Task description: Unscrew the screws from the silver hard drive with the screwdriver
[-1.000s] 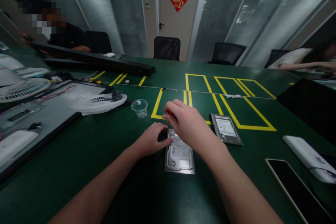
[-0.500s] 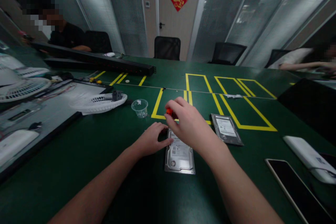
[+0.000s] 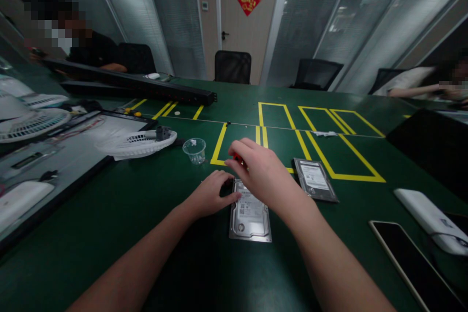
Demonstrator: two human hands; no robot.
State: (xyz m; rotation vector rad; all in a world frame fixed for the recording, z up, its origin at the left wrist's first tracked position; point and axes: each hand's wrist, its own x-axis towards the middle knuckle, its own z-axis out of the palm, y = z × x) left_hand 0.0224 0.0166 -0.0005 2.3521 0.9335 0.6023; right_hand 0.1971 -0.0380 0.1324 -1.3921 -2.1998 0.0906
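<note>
A silver hard drive (image 3: 250, 219) with a white label lies flat on the green table in front of me. My left hand (image 3: 215, 192) grips its far left corner, the thumb resting on the label and the fingers curled at the edge. Over the drive's far end, my right hand (image 3: 258, 168) is closed around a small red screwdriver (image 3: 238, 158); just a bit of its handle shows between the fingers, and its shaft and tip are hidden. A second hard drive (image 3: 316, 180) lies to the right. Beyond my left hand stands a clear plastic cup (image 3: 195, 150).
Yellow tape outlines (image 3: 351, 177) mark the table. At left lie a large panel (image 3: 84, 151) and white fan grilles (image 3: 137, 143). A phone (image 3: 405, 263) and white power bank (image 3: 429, 219) lie at right. Two people sit across the table, left and right.
My right hand has turned slightly around the screwdriver, so less of the red handle shows. My left hand and the hard drive have stayed in place.
</note>
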